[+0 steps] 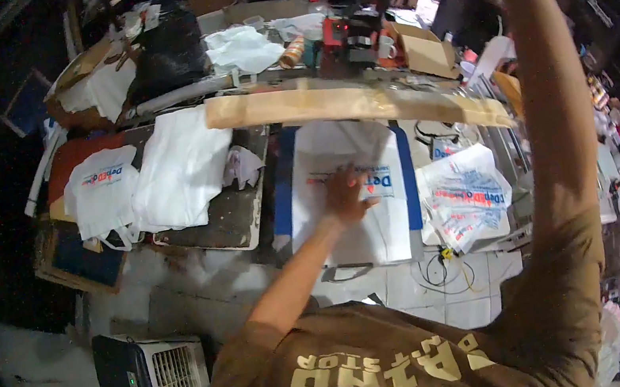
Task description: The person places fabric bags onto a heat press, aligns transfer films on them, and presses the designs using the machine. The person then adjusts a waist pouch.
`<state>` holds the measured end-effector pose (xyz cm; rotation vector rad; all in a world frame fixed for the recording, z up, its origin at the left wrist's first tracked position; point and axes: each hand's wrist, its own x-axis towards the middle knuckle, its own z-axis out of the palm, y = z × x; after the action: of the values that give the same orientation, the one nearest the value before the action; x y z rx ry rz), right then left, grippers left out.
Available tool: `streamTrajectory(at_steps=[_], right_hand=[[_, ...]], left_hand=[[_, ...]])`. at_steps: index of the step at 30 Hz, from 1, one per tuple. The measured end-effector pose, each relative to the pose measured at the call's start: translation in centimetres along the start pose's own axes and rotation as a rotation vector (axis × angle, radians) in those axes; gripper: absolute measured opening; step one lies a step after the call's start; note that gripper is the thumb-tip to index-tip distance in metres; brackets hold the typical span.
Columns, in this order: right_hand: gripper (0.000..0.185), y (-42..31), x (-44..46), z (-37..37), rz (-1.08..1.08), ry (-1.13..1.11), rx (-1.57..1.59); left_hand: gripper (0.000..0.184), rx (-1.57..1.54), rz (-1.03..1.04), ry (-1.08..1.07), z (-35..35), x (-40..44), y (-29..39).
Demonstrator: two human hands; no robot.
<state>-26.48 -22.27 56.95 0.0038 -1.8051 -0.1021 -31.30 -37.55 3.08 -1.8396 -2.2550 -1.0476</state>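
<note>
- Head cam from my end: the left hand (346, 194) is palm down on a white printed piece (388, 230), fingers loosely spread, thumb sticking out to the right. I'd call it pressing or resting, with the hand laid flat rather than curled round anything.
- Right arm (549, 78) goes up past the top edge, so the right hand is cut off and I can't tell what those fingers are doing.
- The white piece sits right in front of the person, over a flat blue board (410, 186) that pokes out along both sides. Looks thin and smooth with a few soft creases; can't tell if it's paper or cloth from here.
- Long axis runs away from the person, rounded end far, squarer end near. Blue and red lettering goes crosswise, partly under the hand.
- Just beyond the far end, a long tan bar (352, 102) lies crosswise, straight-edged and slightly slanted.
- To the right I've got a messy, crinkled pile of printed white pieces (471, 197).
- Off to the left, a thick folded white stack (176, 165) is next to a printed bag (103, 192) with loop handles.
</note>
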Motion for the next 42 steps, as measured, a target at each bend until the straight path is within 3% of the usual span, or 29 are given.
streamTrajectory(at_steps=[1, 2, 4, 9, 11, 12, 14, 18, 20, 22, 23, 25, 26, 28, 29, 31, 33, 35, 36, 37, 38, 39, 41, 42], right_hand=[[0.072, 0.0, -0.1, 0.2, -0.019, 0.012, -0.074], [0.075, -0.1, 0.5, -0.1, 0.100, -0.076, 0.040], [0.074, 1.2, 0.7, 0.1, -0.013, -0.066, -0.279], [0.061, 6.1, 1.8, 0.9, -0.208, 0.007, -0.325], [0.123, 6.6, 3.1, 0.8, -0.021, -0.215, -0.133], [0.123, 7.0, 3.2, 1.0, -0.020, -0.222, -0.139], [0.123, 7.8, 3.7, 1.9, -0.054, -0.200, -0.071], [0.125, 9.1, 4.7, 2.9, 0.081, -0.303, 0.023], [0.129, 7.6, 3.8, 2.8, 0.017, -0.149, -0.194], [0.130, 11.2, 3.9, 2.1, 0.102, -0.185, -0.126], [0.131, 11.7, 3.8, 2.0, 0.188, -0.220, -0.058], [0.132, 11.2, 3.8, 2.7, 0.187, -0.201, -0.086], [0.131, 7.2, 3.5, 3.0, 0.103, -0.143, -0.187], [0.128, 9.3, 4.0, 2.6, -0.047, -0.136, -0.173], [0.128, 9.1, 4.2, 2.7, -0.046, -0.138, -0.173], [0.124, 8.5, 4.3, 2.2, -0.200, -0.188, -0.522], [0.121, 8.8, 4.4, 1.7, -0.206, -0.187, -0.510], [0.118, 9.0, 5.1, 1.7, -0.214, -0.176, -0.487], [0.114, 8.8, 5.9, 1.5, -0.283, -0.334, -0.270], [0.110, 8.7, 6.4, 1.4, -0.349, -0.489, -0.047], [0.110, 8.4, 6.4, 1.4, -0.346, -0.491, -0.046], [0.104, 8.1, 6.3, 1.1, -0.356, -0.459, -0.158], [0.097, 8.4, 6.2, 1.1, -0.365, -0.424, -0.270], [0.091, 9.6, 6.1, 1.1, -0.478, -0.333, -0.306]], left_hand=[[0.068, 0.015, 0.086, 0.126, 0.9, 1.3, 0.0], [0.066, 0.036, 0.101, 0.189, 2.7, 1.8, -0.6], [0.067, 0.169, 0.092, 0.157, 4.7, 0.6, -1.8], [0.065, 0.135, 0.008, 0.068, 5.0, 0.4, -1.9], [0.063, 0.102, 0.016, -0.004, 4.9, 0.8, -2.5], [0.063, 0.093, 0.018, -0.007, 3.0, 1.2, -2.0], [0.062, 0.102, -0.220, -0.305, -2.8, 2.0, -1.3], [0.059, 0.254, -0.311, -0.061, -2.2, -1.4, -8.0], [0.057, 0.190, -0.211, 0.044, -2.8, -2.9, -9.3], [0.056, 0.218, -0.218, 0.073, -2.9, -2.6, -9.2], [0.058, 0.151, -0.327, -0.007, -3.2, -2.3, -8.7], [0.060, 0.091, -0.455, -0.078, -3.0, -1.8, -8.7], [0.063, 0.080, -0.439, -0.012, -1.5, -1.7, -9.5], [0.071, 0.054, -0.393, 0.116, 0.8, -1.8, -10.8], [0.071, 0.149, -0.376, 0.002, -0.8, -1.4, -10.1], [0.071, 0.078, -0.379, 0.053, -1.7, -1.2, -10.0], [0.072, 0.004, -0.383, 0.102, -1.9, -0.9, -10.1], [0.072, -0.231, -0.492, -0.008, -2.0, -0.5, -10.8], [0.072, -0.229, -0.494, -0.011, -1.5, -0.5, -11.5], [0.066, -0.267, -0.453, 0.035, -0.9, -0.4, -12.1], [0.061, -0.306, -0.411, 0.081, -0.7, -0.3, -12.6], [0.061, -0.306, -0.413, 0.079, -0.5, -0.4, -13.0], [0.048, -0.372, -0.222, 0.309, -0.7, -0.3, -14.1], [0.044, -0.566, -0.373, 0.250, -2.8, -0.2, -14.5]])
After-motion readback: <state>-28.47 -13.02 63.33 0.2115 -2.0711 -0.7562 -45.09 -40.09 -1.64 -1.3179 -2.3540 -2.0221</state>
